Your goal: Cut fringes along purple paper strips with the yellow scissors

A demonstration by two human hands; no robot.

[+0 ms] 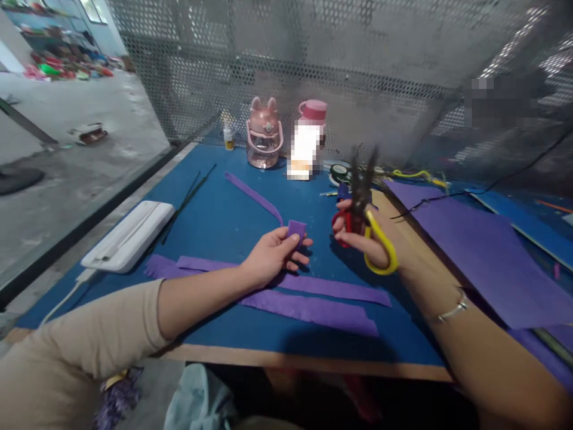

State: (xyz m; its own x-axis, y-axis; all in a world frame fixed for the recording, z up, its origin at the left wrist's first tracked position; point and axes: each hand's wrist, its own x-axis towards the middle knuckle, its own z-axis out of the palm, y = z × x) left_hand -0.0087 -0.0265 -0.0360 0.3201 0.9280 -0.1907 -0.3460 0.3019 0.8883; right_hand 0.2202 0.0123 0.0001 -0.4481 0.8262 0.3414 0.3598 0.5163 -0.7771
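Observation:
My left hand (280, 248) pinches a small folded piece of purple material (296, 232) between thumb and fingers, above the middle of the blue table. In my right hand (364, 239) is a pair of scissors (362, 197) with one red and one yellow handle loop. Their dark blades point up and away from me, slightly apart and blurred. Behind my left hand a thin purple strip (254, 197) runs toward the back. Longer purple strips (308, 310) lie flat under and in front of my left forearm, which hides part of them.
A white device with a cable (129, 236) lies at the left beside thin dark green stems (188, 203). A pink water bottle (264, 134), a small dropper bottle (228, 137) and a bright phone screen (305, 149) stand at the back. Purple sheets (483, 251) cover the right side.

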